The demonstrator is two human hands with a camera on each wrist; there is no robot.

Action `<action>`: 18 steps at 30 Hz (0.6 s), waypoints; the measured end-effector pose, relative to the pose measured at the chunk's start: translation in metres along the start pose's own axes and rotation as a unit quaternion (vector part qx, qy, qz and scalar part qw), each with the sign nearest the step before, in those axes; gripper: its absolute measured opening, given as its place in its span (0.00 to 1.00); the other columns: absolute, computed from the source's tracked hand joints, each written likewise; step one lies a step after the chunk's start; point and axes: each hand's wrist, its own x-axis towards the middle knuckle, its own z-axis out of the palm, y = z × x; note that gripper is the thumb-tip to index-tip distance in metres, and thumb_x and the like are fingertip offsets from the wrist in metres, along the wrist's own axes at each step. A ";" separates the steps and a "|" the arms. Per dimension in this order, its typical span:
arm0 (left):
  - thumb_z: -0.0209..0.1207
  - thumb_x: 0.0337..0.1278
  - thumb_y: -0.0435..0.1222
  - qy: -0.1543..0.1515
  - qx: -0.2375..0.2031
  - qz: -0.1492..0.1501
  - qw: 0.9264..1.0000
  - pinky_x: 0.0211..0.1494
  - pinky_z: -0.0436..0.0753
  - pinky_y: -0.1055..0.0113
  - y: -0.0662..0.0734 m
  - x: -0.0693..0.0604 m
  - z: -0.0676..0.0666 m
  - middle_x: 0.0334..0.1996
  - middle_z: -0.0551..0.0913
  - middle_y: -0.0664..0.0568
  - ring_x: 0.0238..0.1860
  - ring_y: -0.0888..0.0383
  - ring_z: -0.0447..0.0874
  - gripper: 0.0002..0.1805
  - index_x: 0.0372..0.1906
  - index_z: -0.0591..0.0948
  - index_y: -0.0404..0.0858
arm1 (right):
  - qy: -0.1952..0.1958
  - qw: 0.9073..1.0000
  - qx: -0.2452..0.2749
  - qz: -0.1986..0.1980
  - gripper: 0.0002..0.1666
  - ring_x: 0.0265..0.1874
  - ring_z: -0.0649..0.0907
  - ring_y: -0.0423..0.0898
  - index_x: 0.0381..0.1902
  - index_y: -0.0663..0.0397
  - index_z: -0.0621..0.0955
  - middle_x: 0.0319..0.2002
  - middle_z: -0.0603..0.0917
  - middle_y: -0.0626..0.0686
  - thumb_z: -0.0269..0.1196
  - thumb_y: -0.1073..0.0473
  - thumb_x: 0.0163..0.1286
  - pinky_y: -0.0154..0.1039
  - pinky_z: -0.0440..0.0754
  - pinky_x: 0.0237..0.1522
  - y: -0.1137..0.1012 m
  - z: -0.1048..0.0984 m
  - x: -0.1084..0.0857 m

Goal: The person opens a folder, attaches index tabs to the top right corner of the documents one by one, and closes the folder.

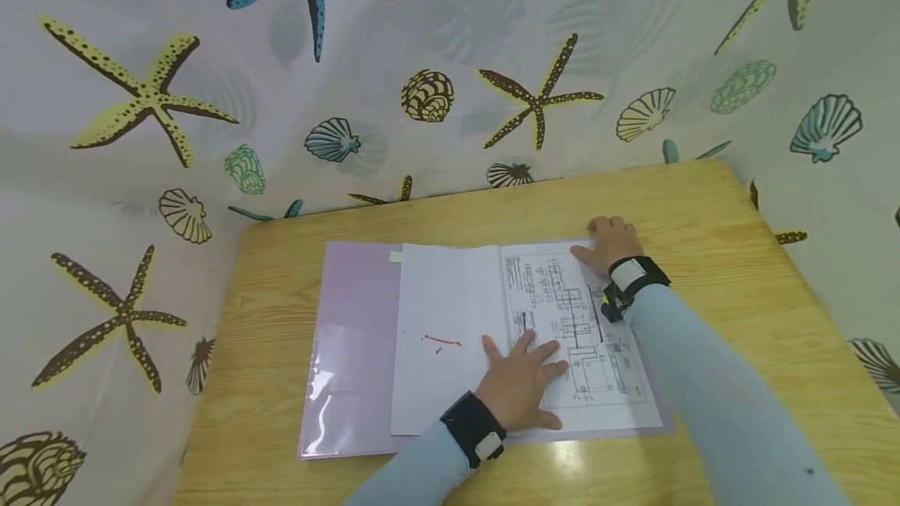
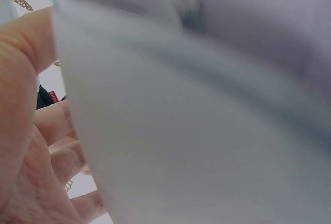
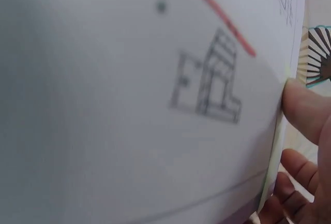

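Observation:
A lilac clear-pocket folder (image 1: 355,334) lies spread on the wooden table, a plain white page (image 1: 446,287) with red marks on its left and a technical drawing (image 1: 612,373) on its right. My left hand (image 1: 516,389) rests with spread fingers over the fold and the drawing's lower left. At the folder's upper right edge, my right hand (image 1: 612,244) has its thumb on the drawing. The right wrist view shows that thumb (image 3: 305,107) at the page edge, fingers curled behind. In the left wrist view, a blurred pale sheet (image 2: 170,131) hides the left fingertips.
The wooden table (image 1: 260,350) extends around the folder on every side. Behind it hangs a white cloth (image 1: 394,45) printed with starfish and shells, which also runs along the left and right. A small pale tab (image 1: 395,257) sticks out near the white page's top left.

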 end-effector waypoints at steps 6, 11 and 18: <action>0.66 0.29 0.70 0.001 0.002 -0.003 1.000 0.53 0.55 0.21 0.000 0.000 0.000 0.72 0.61 0.61 0.73 0.46 0.53 0.48 0.65 0.71 0.63 | -0.001 1.000 0.021 -0.021 0.32 0.57 0.66 0.67 0.63 0.58 0.70 0.62 0.65 0.68 0.63 0.50 0.66 0.64 0.66 0.58 0.007 -0.002 -0.001; 0.66 0.29 0.70 0.000 0.009 -0.004 1.000 0.53 0.55 0.21 0.000 0.000 0.000 0.71 0.62 0.61 0.73 0.47 0.53 0.48 0.66 0.71 0.63 | -0.005 1.000 0.007 -0.021 0.40 0.57 0.67 0.67 0.64 0.58 0.70 0.63 0.65 0.68 0.67 0.42 0.61 0.64 0.67 0.57 0.005 -0.003 -0.005; 0.66 0.29 0.70 0.000 0.004 -0.005 1.000 0.53 0.54 0.21 0.001 0.001 0.001 0.72 0.61 0.61 0.73 0.47 0.52 0.48 0.66 0.71 0.63 | -0.023 0.999 0.029 -0.023 0.36 0.60 0.65 0.68 0.65 0.59 0.69 0.65 0.64 0.68 0.66 0.51 0.63 0.64 0.64 0.60 0.007 -0.008 -0.006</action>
